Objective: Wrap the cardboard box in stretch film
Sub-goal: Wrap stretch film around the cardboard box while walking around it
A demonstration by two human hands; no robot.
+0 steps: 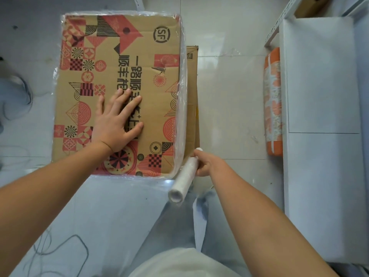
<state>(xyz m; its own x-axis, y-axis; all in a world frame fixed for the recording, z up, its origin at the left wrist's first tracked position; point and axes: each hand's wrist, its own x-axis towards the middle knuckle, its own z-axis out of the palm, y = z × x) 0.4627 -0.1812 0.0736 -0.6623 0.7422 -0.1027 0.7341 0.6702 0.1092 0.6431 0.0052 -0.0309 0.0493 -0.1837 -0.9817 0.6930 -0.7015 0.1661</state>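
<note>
A large cardboard box (pixel 151 92) printed with red and black patterns stands on the floor in front of me. Clear stretch film (pixel 182 100) clings to its sides and shows along the top rim. My left hand (pixel 116 124) lies flat on the box top, fingers spread and straight. My right hand (pixel 207 163) grips a roll of stretch film (pixel 182 180) beside the box's near right corner. The roll is tilted, its open core end facing me, and film runs from it up the box's right side.
A flat piece of cardboard (pixel 194 100) stands against the box's right side. An orange patterned roll (pixel 273 100) lies by a white shelf unit (pixel 321 116) on the right. Thin cables (pixel 65 244) trail on the tiled floor at lower left.
</note>
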